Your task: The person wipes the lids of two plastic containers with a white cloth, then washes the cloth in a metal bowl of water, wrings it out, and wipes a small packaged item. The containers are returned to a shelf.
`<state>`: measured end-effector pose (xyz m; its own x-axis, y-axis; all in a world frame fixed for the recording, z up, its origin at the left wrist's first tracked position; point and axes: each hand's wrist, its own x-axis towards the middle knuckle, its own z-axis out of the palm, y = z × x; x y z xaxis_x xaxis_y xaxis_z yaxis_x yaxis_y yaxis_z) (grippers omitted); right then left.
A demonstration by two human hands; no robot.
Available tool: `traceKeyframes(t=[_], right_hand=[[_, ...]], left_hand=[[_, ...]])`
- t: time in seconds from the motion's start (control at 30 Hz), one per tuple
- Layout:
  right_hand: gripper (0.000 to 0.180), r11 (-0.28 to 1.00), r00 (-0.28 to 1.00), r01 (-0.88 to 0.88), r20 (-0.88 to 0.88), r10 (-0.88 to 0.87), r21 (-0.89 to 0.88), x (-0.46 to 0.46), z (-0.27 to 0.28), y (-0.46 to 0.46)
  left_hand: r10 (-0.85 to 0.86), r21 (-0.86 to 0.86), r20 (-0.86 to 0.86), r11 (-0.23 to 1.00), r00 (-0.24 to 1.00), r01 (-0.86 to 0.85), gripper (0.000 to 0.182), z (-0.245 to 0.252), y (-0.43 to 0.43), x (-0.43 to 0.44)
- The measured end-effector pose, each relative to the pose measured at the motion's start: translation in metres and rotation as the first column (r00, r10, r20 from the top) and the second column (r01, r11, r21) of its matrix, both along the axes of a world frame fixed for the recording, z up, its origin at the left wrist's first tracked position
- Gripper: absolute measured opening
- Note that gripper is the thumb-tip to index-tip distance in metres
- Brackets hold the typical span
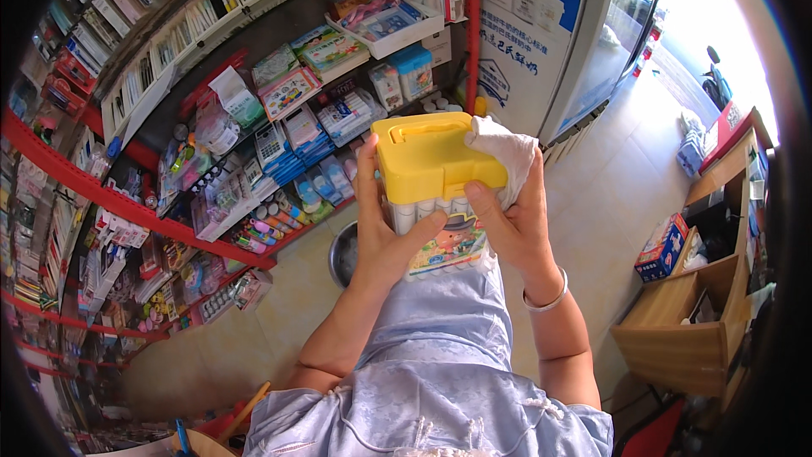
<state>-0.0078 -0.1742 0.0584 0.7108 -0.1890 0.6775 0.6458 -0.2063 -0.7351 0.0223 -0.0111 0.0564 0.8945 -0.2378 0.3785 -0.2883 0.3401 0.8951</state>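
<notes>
Both hands hold a clear plastic case point(415, 209) of marker pens in front of my body. Its yellow lid point(438, 152) has a moulded handle and is closed. Through the clear wall show white pen barrels and a printed cartoon picture point(453, 241). My left hand point(380, 228) grips the left side, thumb across the front. My right hand point(517, 216) clasps the right side with its thumb near the lid's latch. A white cloth point(507, 146) lies over the lid's right corner, pressed under my right hand. The case's underside is hidden.
Store shelves point(374, 73) with red uprights hold picture books point(330, 47), calculators point(271, 143) and another marker case with a blue lid point(412, 70). A metal basin point(344, 257) stands on the tiled floor. At right are a wooden counter point(669, 343) and a blue box point(661, 247); a glass-doored fridge point(596, 70) stands ahead.
</notes>
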Motion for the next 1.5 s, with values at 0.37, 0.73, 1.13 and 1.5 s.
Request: traceKeyframes(t=[0.37, 0.73, 1.13, 1.5], right_hand=[[0.063, 0.957, 0.989, -0.124, -0.042, 0.14, 0.261, -0.005, 0.002, 0.012], [0.064, 0.486, 0.812, -0.497, 0.188, 0.552, 0.719, -0.006, -0.002, -0.023], [0.049, 0.891, 0.941, -0.325, -0.203, 0.272, -0.316, -0.03, 0.008, -0.01], [0.061, 0.981, 0.948, -0.187, -0.255, 0.192, 0.042, 0.009, -0.013, -0.005]], left_hand=[[0.019, 0.013, 0.04, 1.0, 0.999, -0.019, 0.109, -0.005, 0.001, -0.001], [-0.197, -0.349, -0.135, 0.927, 0.971, 0.14, 0.086, -0.002, 0.01, 0.01], [-0.427, -0.409, -0.269, 0.862, 0.863, 0.299, 0.076, -0.025, 0.02, 0.006], [-0.322, -0.33, -0.242, 0.914, 0.915, 0.235, 0.079, -0.023, 0.017, -0.004]])
